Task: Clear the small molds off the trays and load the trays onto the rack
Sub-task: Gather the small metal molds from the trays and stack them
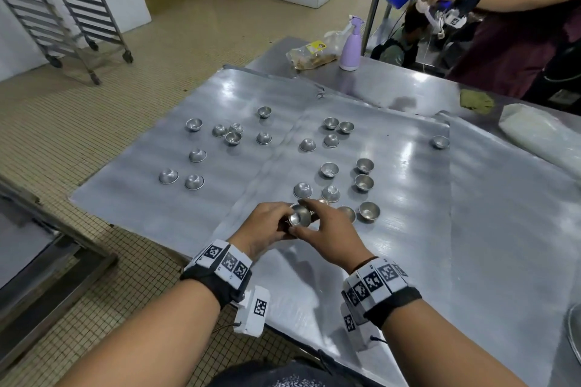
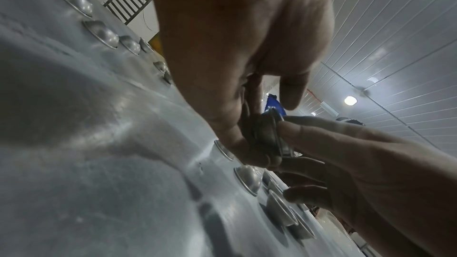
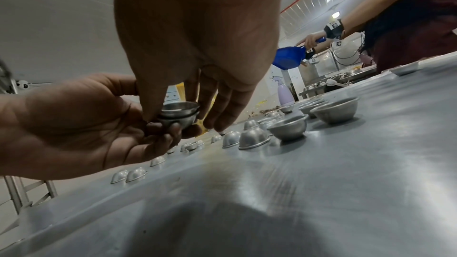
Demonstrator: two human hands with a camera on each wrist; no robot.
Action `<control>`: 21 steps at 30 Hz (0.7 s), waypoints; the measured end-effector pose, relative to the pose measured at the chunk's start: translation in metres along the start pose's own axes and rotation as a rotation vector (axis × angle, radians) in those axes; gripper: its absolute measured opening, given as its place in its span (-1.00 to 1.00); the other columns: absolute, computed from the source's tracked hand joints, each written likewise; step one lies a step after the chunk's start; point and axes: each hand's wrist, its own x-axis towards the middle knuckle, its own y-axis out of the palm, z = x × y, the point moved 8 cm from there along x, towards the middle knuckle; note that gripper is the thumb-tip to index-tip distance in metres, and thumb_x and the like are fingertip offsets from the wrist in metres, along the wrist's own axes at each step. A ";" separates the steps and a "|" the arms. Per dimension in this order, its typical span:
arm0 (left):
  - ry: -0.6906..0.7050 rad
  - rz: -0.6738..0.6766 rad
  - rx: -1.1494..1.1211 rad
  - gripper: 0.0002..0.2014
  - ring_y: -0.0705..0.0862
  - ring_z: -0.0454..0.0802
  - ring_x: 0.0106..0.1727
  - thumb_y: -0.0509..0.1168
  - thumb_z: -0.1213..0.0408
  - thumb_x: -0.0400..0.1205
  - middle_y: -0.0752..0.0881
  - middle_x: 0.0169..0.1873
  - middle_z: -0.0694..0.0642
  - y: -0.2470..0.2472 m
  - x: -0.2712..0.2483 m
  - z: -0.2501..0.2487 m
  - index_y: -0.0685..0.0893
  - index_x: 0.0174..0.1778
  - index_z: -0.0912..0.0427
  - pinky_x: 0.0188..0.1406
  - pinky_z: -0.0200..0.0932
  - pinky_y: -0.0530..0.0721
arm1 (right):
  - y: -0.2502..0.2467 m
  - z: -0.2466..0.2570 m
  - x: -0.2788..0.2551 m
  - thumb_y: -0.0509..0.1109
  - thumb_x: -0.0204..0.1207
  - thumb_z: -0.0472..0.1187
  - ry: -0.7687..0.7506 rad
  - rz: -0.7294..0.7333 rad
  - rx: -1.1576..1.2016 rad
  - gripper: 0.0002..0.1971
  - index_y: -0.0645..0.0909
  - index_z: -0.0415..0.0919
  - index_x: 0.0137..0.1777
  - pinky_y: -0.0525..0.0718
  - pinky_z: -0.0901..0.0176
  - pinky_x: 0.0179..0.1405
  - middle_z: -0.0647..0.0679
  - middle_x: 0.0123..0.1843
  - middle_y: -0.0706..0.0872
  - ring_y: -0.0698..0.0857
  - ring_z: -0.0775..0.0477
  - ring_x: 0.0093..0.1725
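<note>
Nesting two molds [image 3: 178, 113] — both hands [image 1: 301, 226] gripping, loose molds [image 1: 330, 170] on trays [image 1: 132, 198]

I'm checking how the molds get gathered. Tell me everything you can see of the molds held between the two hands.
The held molds are small round cups of dull silvery metal with thin rolled rims. The right wrist view shows two nested, mouths up. The left hand cradles them from below on curled fingers; the right hand pinches them from above. They are lifted off the tray, near its front edge.
</note>
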 end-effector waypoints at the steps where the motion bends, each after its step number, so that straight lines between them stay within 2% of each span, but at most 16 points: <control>1: 0.001 -0.004 0.022 -0.79 0.75 0.12 -0.22 0.25 0.48 0.66 0.75 -0.21 0.36 -0.001 0.002 0.001 0.75 0.04 0.54 0.06 0.15 0.81 | 0.001 -0.002 -0.001 0.54 0.43 0.15 0.009 0.004 0.006 -0.33 0.51 0.03 0.53 0.63 0.16 0.18 0.12 0.30 0.73 0.70 0.14 0.19; 3: 0.010 -0.053 0.084 -0.83 0.78 0.10 -0.22 0.30 0.47 0.66 0.79 -0.21 0.29 -0.007 0.005 0.005 0.81 0.02 0.36 0.09 0.16 0.79 | -0.002 -0.009 -0.003 0.53 0.42 0.21 0.037 0.001 0.008 -0.28 0.47 0.07 0.56 0.65 0.17 0.13 0.15 0.32 0.69 0.69 0.16 0.12; 5: 0.038 -0.125 0.170 -0.84 0.79 0.12 -0.25 0.31 0.49 0.64 0.80 -0.22 0.25 -0.014 0.008 0.007 0.80 -0.01 0.26 0.03 0.15 0.78 | -0.010 -0.020 -0.004 0.50 0.45 0.21 0.072 -0.037 -0.035 -0.35 0.52 0.05 0.53 0.63 0.19 0.06 0.11 0.33 0.67 0.69 0.13 0.05; 8: 0.073 -0.176 0.243 -0.85 0.75 0.10 -0.36 0.30 0.52 0.63 0.77 -0.25 0.26 -0.018 0.010 0.007 0.77 -0.02 0.30 -0.21 0.02 0.70 | -0.032 -0.044 -0.006 0.44 0.52 0.14 0.196 -0.120 -0.165 -0.51 0.59 0.04 0.42 0.62 0.07 0.08 0.00 0.38 0.63 0.69 -0.08 0.19; 11: 0.099 -0.185 0.278 -0.85 0.72 0.09 -0.39 0.29 0.53 0.63 0.75 -0.29 0.24 -0.014 0.012 0.006 0.76 -0.06 0.30 -0.30 -0.04 0.64 | -0.042 -0.065 -0.009 0.43 0.53 0.08 0.301 -0.089 -0.243 -0.59 0.61 0.03 0.36 0.63 -0.04 0.17 -0.03 0.41 0.57 0.65 -0.22 0.30; 15: 0.108 -0.155 0.308 -0.84 0.70 0.10 -0.40 0.27 0.53 0.63 0.74 -0.33 0.23 -0.004 0.015 0.007 0.75 -0.09 0.28 -0.35 -0.07 0.61 | -0.036 -0.074 -0.011 0.39 0.56 -0.01 0.312 0.009 -0.316 -0.68 0.64 0.03 0.29 0.61 0.00 0.12 -0.01 0.36 0.50 0.67 -0.22 0.24; 18: 0.105 -0.140 0.304 -0.85 0.67 0.08 -0.44 0.26 0.53 0.62 0.71 -0.37 0.22 0.000 0.016 0.007 0.75 -0.08 0.32 -0.45 -0.15 0.55 | -0.035 -0.074 -0.012 0.39 0.58 0.01 0.299 0.023 -0.327 -0.82 0.71 0.00 0.10 0.57 0.05 0.00 -0.01 0.30 0.48 0.68 -0.24 0.18; 21: 0.107 -0.140 0.294 -0.85 0.66 0.08 -0.45 0.26 0.54 0.62 0.71 -0.37 0.22 0.002 0.018 0.007 0.74 -0.06 0.34 -0.47 -0.17 0.53 | -0.036 -0.072 -0.013 0.40 0.59 0.02 0.273 0.029 -0.330 -0.84 0.74 -0.03 0.00 0.56 0.07 0.00 -0.01 0.31 0.54 0.65 -0.16 0.23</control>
